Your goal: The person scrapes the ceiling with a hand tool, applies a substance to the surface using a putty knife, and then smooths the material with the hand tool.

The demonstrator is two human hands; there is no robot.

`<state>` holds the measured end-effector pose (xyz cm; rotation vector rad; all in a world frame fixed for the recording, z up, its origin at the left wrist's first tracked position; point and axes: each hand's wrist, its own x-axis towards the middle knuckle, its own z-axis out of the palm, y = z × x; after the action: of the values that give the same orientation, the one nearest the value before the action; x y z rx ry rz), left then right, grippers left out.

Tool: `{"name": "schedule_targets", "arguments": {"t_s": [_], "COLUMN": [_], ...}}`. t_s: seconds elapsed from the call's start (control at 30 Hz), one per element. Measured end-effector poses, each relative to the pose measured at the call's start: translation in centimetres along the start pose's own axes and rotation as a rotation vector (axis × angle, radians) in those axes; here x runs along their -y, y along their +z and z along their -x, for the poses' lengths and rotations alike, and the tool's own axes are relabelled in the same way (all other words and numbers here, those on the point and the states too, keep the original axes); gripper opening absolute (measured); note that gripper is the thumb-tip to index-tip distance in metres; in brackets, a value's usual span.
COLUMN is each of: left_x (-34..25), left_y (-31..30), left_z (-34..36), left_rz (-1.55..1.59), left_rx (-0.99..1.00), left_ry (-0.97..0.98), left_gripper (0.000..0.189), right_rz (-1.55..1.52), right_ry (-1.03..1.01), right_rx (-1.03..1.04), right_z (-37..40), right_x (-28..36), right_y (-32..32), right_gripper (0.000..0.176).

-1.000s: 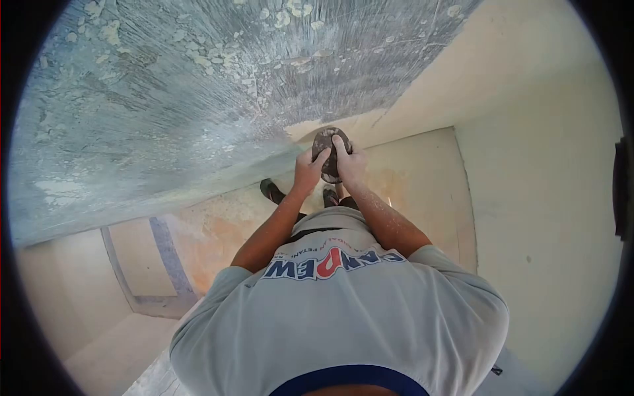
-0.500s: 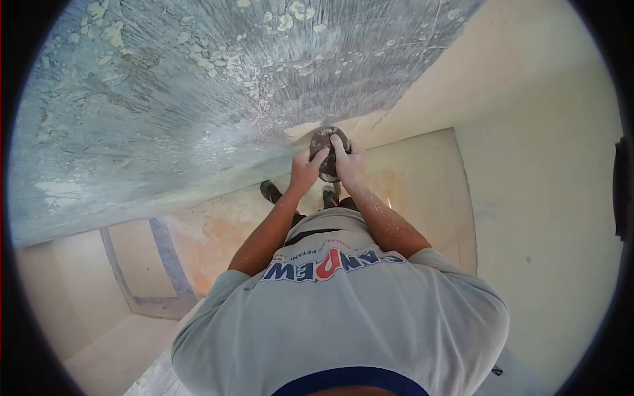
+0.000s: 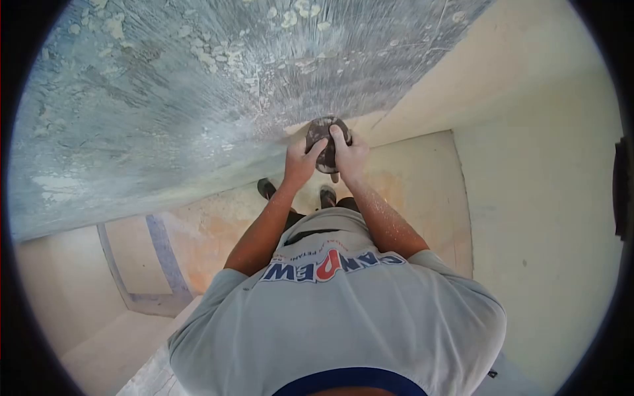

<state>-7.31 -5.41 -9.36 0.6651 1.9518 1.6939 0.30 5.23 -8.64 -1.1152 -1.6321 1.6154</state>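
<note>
Disc (image 3: pixel 318 131) beneath left hand (image 3: pixel 300 162), right hand (image 3: pixel 351 158)

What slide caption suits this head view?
Left hand and right hand press a dark round pad against a scraped wall.

Arms outstretched, left hand (image 3: pixel 300 163), right hand (image 3: pixel 350 157) together, fingers curled

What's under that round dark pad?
The scraped blue-grey wall. The left hand and right hand hold the pad against it. The patch right beneath is covered.
</note>
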Motion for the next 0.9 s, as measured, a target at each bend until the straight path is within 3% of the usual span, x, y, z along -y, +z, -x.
{"name": "schedule_targets", "arguments": {"t_s": [0.07, 0.17, 0.23, 0.27, 0.37, 0.57, 0.7, 0.8, 0.83, 0.9], "left_x": [4.1, 3.9, 0.7, 1.7, 3.4, 0.9, 4.7, 2.0, -0.5, 0.6], "left_y": [0.6, 1.0, 0.2, -0.1, 1.0, 0.2, 1.4, 0.5, -0.2, 0.1], "left_z": [0.5, -0.2, 0.4, 0.2, 1.4, 0.3, 2.1, 0.0, 0.1, 0.7], "left_rz": [-0.018, -0.012, -0.048, -0.025, -0.023, 0.029, 0.02, -0.029, -0.051, -0.03], "left_rx": [0.007, -0.052, 0.008, 0.061, -0.033, -0.024, -0.049, -0.098, -0.047, -0.059], "left_ry": [-0.029, 0.026, -0.04, -0.028, -0.002, 0.035, -0.044, 0.146, 0.014, 0.004], "left_gripper": [0.027, 0.031, 0.025, 0.025, 0.026, 0.027, 0.027, 0.026, 0.026, 0.026], "right_rz": [0.053, 0.109, 0.144, 0.004, -0.002, 0.055, 0.088, 0.005, -0.056, 0.01], "right_ry": [-0.003, -0.039, 0.035, 0.019, 0.017, 0.041, 0.0, -0.04, -0.031, -0.023], "right_rx": [-0.014, -0.039, -0.009, 0.037, 0.037, 0.015, 0.029, 0.048, 0.068, 0.049], "right_z": [0.2, -0.5, 0.3, 0.4, 0.5, 1.3, 0.9, -0.6, -0.8, -0.6], "right_x": [-1.2, -2.0, 0.5, 0.0, -2.7, 0.4, -2.4, -1.3, -0.8, -0.9], "right_y": [-0.4, 0.0, -0.3, -0.3, -0.6, -0.4, -0.7, 0.4, 0.7, 0.3], "right_gripper": [0.043, 0.042, 0.042, 0.04, 0.043, 0.041, 0.041, 0.041, 0.041, 0.043]}}
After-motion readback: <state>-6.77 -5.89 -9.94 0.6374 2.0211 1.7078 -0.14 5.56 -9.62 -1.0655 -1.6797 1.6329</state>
